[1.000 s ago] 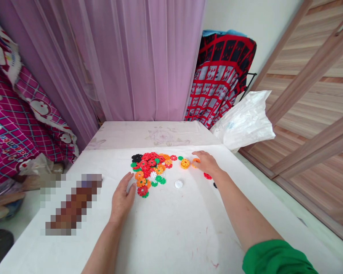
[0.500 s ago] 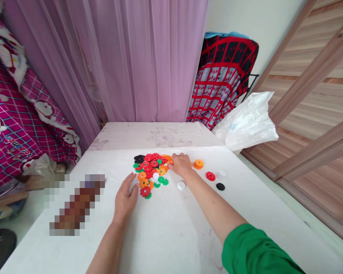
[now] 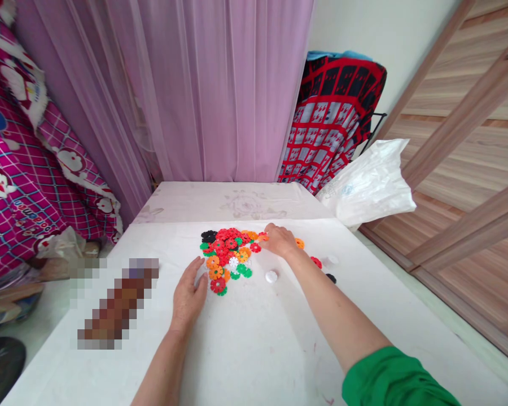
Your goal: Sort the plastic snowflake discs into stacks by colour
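Observation:
A mixed pile of plastic snowflake discs (image 3: 228, 243) in red, orange, green, black and white lies at mid-table. At its right edge is my right hand (image 3: 280, 239), fingers curled down, with an orange snowflake disc (image 3: 262, 239) at the thumb and fingertips. A loose red disc (image 3: 255, 247) lies just beside it. Left of the pile, my left hand (image 3: 189, 294) rests with fingers apart, holding nothing. Nearer to me is a small white stack (image 3: 271, 276). Partly behind my right hand and forearm are orange discs (image 3: 300, 243), red discs (image 3: 316, 262) and black discs (image 3: 331, 278).
A white cloth covers the table (image 3: 245, 349). At its far right corner hangs a white plastic bag (image 3: 368, 183). A blurred patch (image 3: 118, 307) covers something on the left. Behind stand a purple curtain (image 3: 220, 90) and a wooden wardrobe (image 3: 461, 146).
My right hand has shifted slightly right, away from the pile, with the orange disc at its fingertips. A red disc now shows by the pile's edge. My left hand stays in place.

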Demonstrator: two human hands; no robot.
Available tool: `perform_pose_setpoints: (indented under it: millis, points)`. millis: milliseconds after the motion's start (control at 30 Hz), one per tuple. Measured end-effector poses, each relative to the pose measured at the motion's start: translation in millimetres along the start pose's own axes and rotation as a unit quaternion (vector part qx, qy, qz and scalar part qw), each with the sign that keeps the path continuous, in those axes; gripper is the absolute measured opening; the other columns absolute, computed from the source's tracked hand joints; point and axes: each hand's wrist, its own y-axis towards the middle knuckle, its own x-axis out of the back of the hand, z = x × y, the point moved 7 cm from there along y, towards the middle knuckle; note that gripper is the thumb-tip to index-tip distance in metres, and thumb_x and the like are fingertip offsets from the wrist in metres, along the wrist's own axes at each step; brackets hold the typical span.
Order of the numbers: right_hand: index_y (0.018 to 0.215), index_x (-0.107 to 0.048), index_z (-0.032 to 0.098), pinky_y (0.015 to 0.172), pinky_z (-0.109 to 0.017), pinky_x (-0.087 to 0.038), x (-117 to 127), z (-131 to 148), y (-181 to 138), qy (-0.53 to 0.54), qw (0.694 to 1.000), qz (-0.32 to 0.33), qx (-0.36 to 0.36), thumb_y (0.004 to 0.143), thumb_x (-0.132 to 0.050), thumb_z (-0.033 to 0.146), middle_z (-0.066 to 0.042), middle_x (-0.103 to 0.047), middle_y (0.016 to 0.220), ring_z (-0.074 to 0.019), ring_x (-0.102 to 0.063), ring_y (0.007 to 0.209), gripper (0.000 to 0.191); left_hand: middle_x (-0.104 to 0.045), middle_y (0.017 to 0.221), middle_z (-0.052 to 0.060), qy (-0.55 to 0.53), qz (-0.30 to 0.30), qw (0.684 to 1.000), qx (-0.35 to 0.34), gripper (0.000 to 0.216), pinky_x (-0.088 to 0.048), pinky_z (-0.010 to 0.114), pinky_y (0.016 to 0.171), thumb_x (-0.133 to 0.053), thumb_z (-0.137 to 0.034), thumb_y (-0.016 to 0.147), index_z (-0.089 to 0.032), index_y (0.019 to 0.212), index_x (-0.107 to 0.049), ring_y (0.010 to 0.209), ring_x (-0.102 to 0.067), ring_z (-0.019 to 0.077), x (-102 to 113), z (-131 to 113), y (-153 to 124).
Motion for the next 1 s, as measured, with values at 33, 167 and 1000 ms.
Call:
perform_pose_setpoints:
  millis: [33,167,1000]
  points:
    - [0.115,-0.055,0.021,0.086,-0.033,-0.042,7,-13,-1,0.012,1.0,-0.009,-0.006,0.076,-0.064,0.042,-0.01,-0.068,0.111,-0.0248,-0.059,0.109,0.045,-0.058,0.135,0.006,-0.002,0.0,1.0,0.001,0.04,-0.043,0.04,0.107,-0.048,-0.036,0.085,-0.024,0.121,-0.061,0.124,-0.054,0.0217,0,-1,0]
    - [0.115,-0.053,0.024,0.083,-0.031,-0.044,25,-75,-5,0.044,0.997,-0.046,-0.051,0.074,-0.065,0.039,-0.004,-0.068,0.112,-0.0222,-0.061,0.105,0.046,-0.059,0.134,0.005,-0.007,0.0,1.0,0.0,0.039,-0.045,0.04,0.105,-0.049,-0.037,0.085,-0.025,0.12,-0.062,0.123,-0.055,0.0217,0,-3,0]
    - [0.124,-0.051,0.023,0.084,-0.033,-0.046,3,-108,-11,0.007,0.998,0.01,-0.066,0.075,-0.061,0.046,-0.009,-0.066,0.12,-0.0241,-0.063,0.107,0.055,-0.059,0.135,0.004,-0.002,0.002,1.0,0.009,0.04,-0.044,0.038,0.106,-0.051,-0.038,0.083,-0.026,0.12,-0.061,0.124,-0.055,0.0214,1,1,1]
